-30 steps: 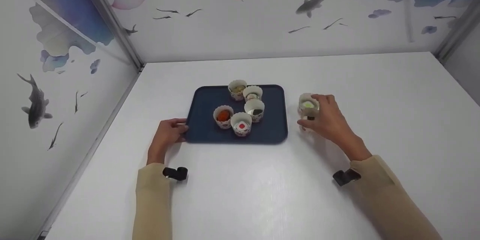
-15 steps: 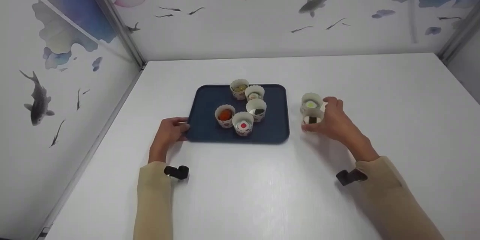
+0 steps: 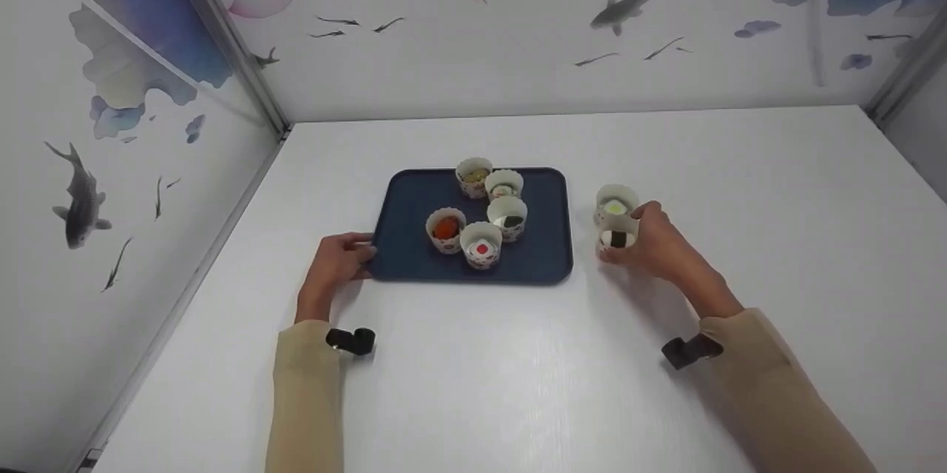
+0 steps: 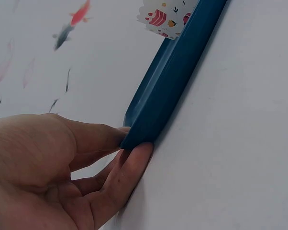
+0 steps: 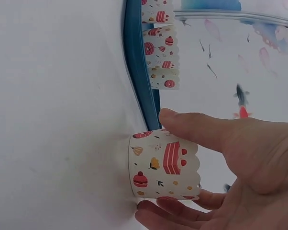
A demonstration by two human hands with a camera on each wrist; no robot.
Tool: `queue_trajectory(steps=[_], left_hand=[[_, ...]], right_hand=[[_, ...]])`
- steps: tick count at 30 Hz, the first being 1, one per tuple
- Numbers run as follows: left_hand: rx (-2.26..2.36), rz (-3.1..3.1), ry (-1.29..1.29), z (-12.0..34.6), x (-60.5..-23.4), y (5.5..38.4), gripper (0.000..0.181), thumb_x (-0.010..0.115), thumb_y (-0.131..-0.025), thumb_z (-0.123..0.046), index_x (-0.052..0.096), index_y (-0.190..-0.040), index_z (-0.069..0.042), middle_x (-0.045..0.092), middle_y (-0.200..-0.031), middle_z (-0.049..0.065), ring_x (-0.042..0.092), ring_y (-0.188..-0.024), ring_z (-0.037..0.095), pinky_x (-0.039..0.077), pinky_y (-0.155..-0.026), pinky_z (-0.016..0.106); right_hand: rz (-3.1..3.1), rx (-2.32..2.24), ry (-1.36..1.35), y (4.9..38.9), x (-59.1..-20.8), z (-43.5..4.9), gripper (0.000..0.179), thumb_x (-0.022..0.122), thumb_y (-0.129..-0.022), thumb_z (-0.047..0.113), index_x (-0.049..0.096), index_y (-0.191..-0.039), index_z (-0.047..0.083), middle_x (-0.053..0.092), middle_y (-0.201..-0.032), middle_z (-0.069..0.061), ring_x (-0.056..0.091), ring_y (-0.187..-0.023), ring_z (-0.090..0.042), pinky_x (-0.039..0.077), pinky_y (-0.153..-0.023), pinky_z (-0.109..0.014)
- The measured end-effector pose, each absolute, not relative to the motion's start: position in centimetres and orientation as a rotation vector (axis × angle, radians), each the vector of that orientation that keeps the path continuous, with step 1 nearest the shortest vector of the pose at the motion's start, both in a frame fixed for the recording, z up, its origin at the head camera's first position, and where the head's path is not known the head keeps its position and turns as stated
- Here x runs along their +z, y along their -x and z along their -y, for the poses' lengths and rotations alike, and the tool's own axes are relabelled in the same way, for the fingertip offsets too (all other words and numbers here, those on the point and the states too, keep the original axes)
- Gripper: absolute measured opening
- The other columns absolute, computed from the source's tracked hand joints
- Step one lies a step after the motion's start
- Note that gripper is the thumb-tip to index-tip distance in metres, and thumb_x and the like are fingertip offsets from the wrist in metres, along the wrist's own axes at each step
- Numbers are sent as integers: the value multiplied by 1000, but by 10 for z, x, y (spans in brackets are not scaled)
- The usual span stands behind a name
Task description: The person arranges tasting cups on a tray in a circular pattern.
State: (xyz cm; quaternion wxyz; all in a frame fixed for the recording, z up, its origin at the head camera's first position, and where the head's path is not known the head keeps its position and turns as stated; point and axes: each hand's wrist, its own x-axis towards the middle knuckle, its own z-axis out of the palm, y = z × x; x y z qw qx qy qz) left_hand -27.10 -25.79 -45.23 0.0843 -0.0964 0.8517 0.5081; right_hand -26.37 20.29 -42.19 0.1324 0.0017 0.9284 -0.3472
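Observation:
My left hand [image 3: 342, 260] pinches the left edge of a dark blue tray [image 3: 399, 236], thumb over the rim and fingers beneath, as the left wrist view shows. To the right of the tray, my right hand [image 3: 658, 240] holds a paper baking cup [image 5: 163, 165] printed with cakes and flowers, thumb on one side and fingers on the other. Inside this cup is a white piece with a black band [image 3: 616, 239]. Just behind it stands another baking cup [image 3: 603, 217] holding a white piece with a yellow-green centre. Both cups are upright on the white table.
Several baking cups stand on the tray, among them one with an orange-red piece [image 3: 445, 229] and one with a red-dotted white piece [image 3: 482, 249]. White table [image 3: 473, 369] surrounds the tray. Walls printed with fish [image 3: 629, 7] rise behind and at the left.
My right hand has drawn back from over the two cups beside the tray and closed around the nearer one, uncovering its contents. The left hand stays at the tray's edge.

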Motion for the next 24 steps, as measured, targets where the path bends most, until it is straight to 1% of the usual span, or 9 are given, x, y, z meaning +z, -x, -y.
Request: queue_trajectory(steps=[5,9,16,19,24], left_hand=[[1529,-2527,296,257,-453,272,40,55,-101,-7,56,-140,1,61,-131,26,68,-99,18,59,-74,22],[1527,-2513,311,257,-453,272,40,55,-101,-8,56,-141,-1,60,-132,25,68,-100,19,59,-75,22],[1514,-2528,319,258,-453,272,40,54,-102,-8,55,-141,-1,62,-129,25,68,-97,18,58,-75,22],[1511,-2537,311,258,-453,272,40,54,-101,-8,56,-140,0,63,-128,25,68,-95,17,58,-74,22],[1516,-2537,305,259,-453,273,39,55,-101,-8,56,-139,1,64,-128,25,67,-92,15,57,-72,21]], right_hand=[[-2685,-986,-12,266,-424,-204,83,75,-88,32,24,-139,-9,42,-141,-33,45,-118,-37,42,-101,-51],[-2690,-975,5,265,-423,-205,77,74,-89,29,27,-139,-5,44,-142,-32,46,-118,-37,43,-100,-50],[-2704,-1015,64,261,-419,-202,72,73,-89,25,29,-139,-4,44,-140,-30,46,-119,-37,42,-100,-51],[-2715,-1039,80,260,-418,-200,71,72,-89,23,30,-140,-3,44,-140,-30,46,-122,-38,42,-103,-53],[-2732,-1098,127,258,-416,-197,70,72,-89,20,31,-141,-4,40,-146,-30,45,-126,-40,41,-105,-56]])
